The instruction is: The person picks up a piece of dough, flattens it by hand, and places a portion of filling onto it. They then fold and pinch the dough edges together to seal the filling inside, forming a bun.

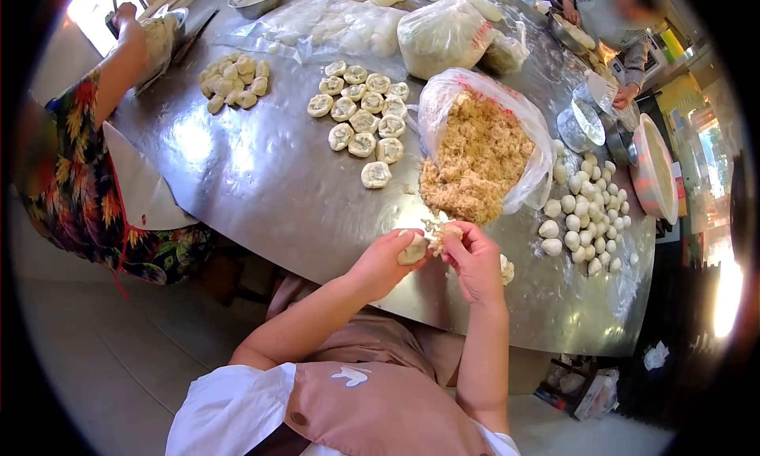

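Observation:
In the head view my left hand (381,260) is closed around a pale piece of dough (412,251) above the table's near edge. Pinched in the fingers of my right hand (473,260) is a clump of crumbly tan filling (437,231), right beside the dough. Just beyond both hands lies an open plastic bag (541,167), spilling a large heap of the same filling (480,151). A small whitish lump (507,270) shows at the right of my right wrist. Filled dough rounds (363,122) stand in rows beyond my left hand.
Many dough balls (586,214) lie on the right of the metal table (277,210). Flattened dough pieces (234,81), a knotted bag (443,38) and plastic-covered dough (324,27) are farther back. One person (71,179) works at left, another (617,20) at far right, near metal bowls (580,126).

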A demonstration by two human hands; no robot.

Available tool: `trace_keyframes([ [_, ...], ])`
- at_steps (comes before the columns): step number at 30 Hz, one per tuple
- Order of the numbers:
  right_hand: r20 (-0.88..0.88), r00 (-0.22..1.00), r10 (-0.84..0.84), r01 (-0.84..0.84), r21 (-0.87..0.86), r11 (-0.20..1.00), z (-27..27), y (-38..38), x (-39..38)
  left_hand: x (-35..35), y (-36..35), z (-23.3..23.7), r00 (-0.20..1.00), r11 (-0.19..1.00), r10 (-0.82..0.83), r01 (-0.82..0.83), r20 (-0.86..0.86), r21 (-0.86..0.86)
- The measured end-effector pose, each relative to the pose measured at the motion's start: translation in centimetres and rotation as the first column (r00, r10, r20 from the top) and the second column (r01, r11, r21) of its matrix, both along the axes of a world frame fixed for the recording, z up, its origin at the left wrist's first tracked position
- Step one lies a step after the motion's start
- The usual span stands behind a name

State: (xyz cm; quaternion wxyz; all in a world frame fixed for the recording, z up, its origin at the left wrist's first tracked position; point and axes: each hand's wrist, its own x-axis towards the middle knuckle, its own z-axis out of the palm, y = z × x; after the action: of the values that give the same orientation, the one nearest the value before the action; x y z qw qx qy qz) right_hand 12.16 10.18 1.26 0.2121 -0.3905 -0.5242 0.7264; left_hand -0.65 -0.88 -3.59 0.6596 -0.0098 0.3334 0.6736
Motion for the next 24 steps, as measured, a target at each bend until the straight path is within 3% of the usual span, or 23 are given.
trace_keyframes([
  [1,-0.13,0.99,-0.056,0.034,-0.164,0.986,0.8,-0.5,0.1,0.5,0.6,0.0,0.995,0.999,0.011,-0.014,0.104,0.029],
  [2,-0.116,0.991,-0.065,0.052,-0.11,0.993,0.6,-1.0,0.0,0.9,1.3,0.0,0.978,0.998,0.02,-0.032,0.207,0.056],
  [4,-0.091,0.992,-0.083,0.083,-0.002,0.997,0.2,-1.8,-0.3,1.2,2.0,2.8,0.971,0.998,0.032,-0.044,0.237,0.043],
  [6,0.052,0.997,-0.059,0.038,0.341,0.939,0.1,-2.2,-0.4,1.2,2.1,4.0,0.965,0.997,0.032,-0.05,0.262,0.064],
  [8,0.201,0.975,-0.097,-0.067,0.678,0.732,0.3,-2.6,-0.5,1.4,2.2,3.1,0.966,0.997,0.047,-0.062,0.256,0.051],
  [9,0.192,0.973,-0.127,-0.04,0.684,0.728,0.2,-2.7,-0.6,1.5,2.1,2.8,0.966,0.997,0.054,-0.067,0.252,0.044],
  [12,0.266,0.961,-0.07,-0.147,0.712,0.687,0.1,-2.8,-0.5,2.2,1.5,2.4,0.995,1.0,-0.014,0.013,-0.101,-0.011],
  [15,0.241,0.97,-0.026,-0.13,0.609,0.782,1.5,-3.2,-0.6,2.0,1.4,1.7,0.998,0.999,0.013,-0.011,-0.056,0.037],
  [18,0.171,0.984,-0.056,-0.024,0.433,0.901,1.6,-3.4,0.2,1.7,1.5,2.0,0.992,0.998,0.032,-0.026,-0.119,0.054],
  [21,0.232,0.971,-0.056,-0.057,0.453,0.89,2.0,-3.2,0.3,2.2,1.8,2.2,0.985,0.999,-0.039,0.043,-0.171,0.021],
  [24,0.239,0.966,-0.095,-0.044,0.518,0.854,1.4,-3.5,-0.2,2.7,1.8,0.8,0.969,0.99,0.006,0.029,-0.245,0.137],
])
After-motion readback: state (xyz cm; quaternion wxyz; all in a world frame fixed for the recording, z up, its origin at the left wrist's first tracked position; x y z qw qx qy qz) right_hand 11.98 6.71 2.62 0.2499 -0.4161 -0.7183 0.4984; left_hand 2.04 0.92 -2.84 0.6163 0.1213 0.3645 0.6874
